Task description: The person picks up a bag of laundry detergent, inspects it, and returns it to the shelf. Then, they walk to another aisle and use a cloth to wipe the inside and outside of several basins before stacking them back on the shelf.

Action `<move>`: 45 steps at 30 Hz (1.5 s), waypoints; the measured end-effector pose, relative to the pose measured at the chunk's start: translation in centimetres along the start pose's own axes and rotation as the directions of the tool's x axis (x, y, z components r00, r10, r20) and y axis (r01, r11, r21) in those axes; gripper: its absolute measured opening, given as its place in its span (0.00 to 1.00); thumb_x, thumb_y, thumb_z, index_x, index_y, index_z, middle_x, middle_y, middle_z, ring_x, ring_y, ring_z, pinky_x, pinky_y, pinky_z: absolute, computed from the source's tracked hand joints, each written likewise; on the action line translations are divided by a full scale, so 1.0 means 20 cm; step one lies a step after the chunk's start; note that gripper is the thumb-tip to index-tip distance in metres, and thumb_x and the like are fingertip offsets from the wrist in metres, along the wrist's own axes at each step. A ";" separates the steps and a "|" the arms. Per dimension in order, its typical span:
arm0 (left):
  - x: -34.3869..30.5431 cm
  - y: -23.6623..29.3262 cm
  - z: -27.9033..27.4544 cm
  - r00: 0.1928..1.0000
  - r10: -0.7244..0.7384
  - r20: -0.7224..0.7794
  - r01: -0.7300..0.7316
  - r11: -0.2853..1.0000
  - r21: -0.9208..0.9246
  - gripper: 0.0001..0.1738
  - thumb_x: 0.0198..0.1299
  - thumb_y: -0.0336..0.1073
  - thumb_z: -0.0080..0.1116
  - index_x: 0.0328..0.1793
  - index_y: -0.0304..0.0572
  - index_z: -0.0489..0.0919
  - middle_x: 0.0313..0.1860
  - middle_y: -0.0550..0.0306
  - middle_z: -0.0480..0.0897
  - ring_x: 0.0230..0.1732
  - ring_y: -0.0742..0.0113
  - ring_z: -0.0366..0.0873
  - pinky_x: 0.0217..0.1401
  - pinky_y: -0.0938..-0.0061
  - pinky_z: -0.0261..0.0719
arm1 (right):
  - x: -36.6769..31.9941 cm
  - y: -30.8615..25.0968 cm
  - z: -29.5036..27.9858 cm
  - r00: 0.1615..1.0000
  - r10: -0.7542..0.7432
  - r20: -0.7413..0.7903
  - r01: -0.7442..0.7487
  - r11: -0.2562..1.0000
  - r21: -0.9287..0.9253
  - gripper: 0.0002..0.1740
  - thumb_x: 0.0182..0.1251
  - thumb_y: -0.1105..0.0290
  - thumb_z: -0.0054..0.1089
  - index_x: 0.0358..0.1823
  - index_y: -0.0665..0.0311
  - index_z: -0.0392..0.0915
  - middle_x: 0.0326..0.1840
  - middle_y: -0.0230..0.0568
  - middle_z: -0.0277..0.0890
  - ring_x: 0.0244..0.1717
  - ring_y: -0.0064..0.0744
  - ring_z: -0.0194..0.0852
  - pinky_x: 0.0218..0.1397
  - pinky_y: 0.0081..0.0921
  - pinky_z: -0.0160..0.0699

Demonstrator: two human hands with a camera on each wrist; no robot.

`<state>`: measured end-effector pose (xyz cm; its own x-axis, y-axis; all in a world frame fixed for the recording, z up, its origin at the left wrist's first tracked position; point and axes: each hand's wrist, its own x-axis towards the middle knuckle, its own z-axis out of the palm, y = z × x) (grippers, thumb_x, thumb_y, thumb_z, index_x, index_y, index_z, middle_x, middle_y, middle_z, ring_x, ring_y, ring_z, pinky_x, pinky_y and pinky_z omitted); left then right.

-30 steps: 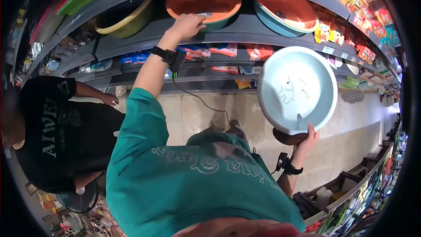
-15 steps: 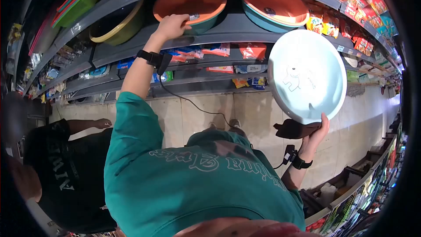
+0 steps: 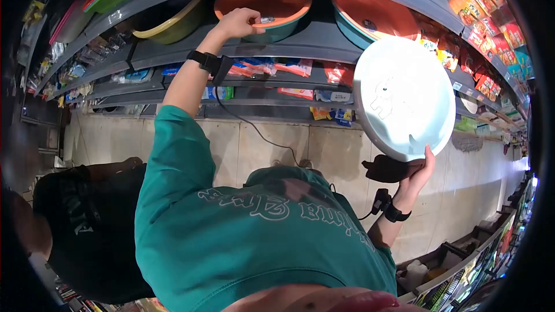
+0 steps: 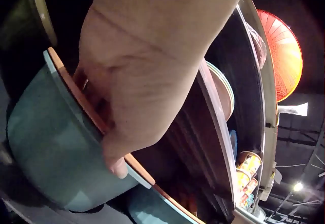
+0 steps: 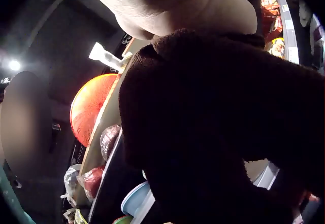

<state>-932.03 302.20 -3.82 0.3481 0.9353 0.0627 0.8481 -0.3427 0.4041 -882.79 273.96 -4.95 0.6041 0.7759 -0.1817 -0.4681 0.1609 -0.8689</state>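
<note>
My left hand (image 3: 240,23) grips the near rim of an orange-lined teal basin (image 3: 283,30) on the shelf. In the left wrist view the thumb lies over the outside of the rim, while the fingers go down inside and are partly hidden. To the right, my right hand (image 3: 417,179) holds up a pale blue basin (image 3: 413,98) by its lower edge, tilted so its inside with an elephant drawing shows. A dark brown cloth (image 3: 388,169) hangs from the same hand, and this cloth (image 5: 193,112) covers much of the right wrist view.
A yellow-green basin (image 3: 173,29) and another orange-and-teal basin (image 3: 352,26) flank the gripped one. Lower shelves (image 3: 272,89) carry packets. A cable (image 3: 254,127) runs from my left wrist. A person in black (image 3: 92,231) is at the left; low crates (image 3: 445,254) stand at lower right.
The pale blue basin and cloth have shifted slightly right, and the basin is tilted differently. My left hand stays at the shelved basin's rim. The person in black has moved down in view.
</note>
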 end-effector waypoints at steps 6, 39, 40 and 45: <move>-0.01 0.10 0.01 0.987 -0.007 -0.162 -0.004 0.998 -0.069 0.15 0.52 0.42 0.70 0.36 0.38 0.81 0.26 0.52 0.82 0.29 0.64 0.78 0.34 0.69 0.72 | 0.02 0.04 -0.05 1.000 0.008 -0.008 -0.009 0.994 -0.110 0.22 0.65 0.64 0.56 0.54 0.72 0.71 0.51 0.48 0.76 0.52 0.39 0.77 0.55 0.34 0.74; 0.03 0.12 -0.05 0.983 0.144 -0.110 -0.136 0.988 0.074 0.11 0.57 0.35 0.62 0.46 0.40 0.82 0.37 0.48 0.84 0.39 0.51 0.82 0.42 0.62 0.77 | 0.23 -0.08 -0.19 0.997 0.067 0.035 -0.068 0.997 0.038 0.21 0.65 0.67 0.57 0.56 0.71 0.71 0.54 0.47 0.75 0.54 0.39 0.75 0.58 0.37 0.73; 0.04 0.14 -0.04 0.978 0.180 -0.109 -0.166 0.978 0.127 0.11 0.58 0.35 0.61 0.46 0.41 0.81 0.37 0.48 0.84 0.40 0.50 0.82 0.43 0.61 0.77 | 0.23 -0.08 -0.19 0.998 0.059 0.023 -0.060 0.998 0.035 0.21 0.65 0.66 0.57 0.56 0.71 0.71 0.54 0.47 0.75 0.54 0.39 0.75 0.58 0.37 0.73; 0.01 0.25 0.07 0.958 0.288 -0.010 -0.275 0.924 0.265 0.12 0.58 0.34 0.59 0.49 0.44 0.77 0.43 0.48 0.83 0.45 0.47 0.81 0.45 0.56 0.78 | 0.24 -0.11 -0.24 1.000 0.018 -0.016 -0.017 1.000 0.018 0.21 0.65 0.66 0.57 0.55 0.71 0.70 0.53 0.46 0.75 0.55 0.39 0.74 0.58 0.36 0.72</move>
<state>-927.20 300.56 -3.17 0.5738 0.7977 0.1853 0.7936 -0.5975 0.1148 -875.73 274.51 -6.06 0.6060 0.7688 -0.2044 -0.4900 0.1582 -0.8573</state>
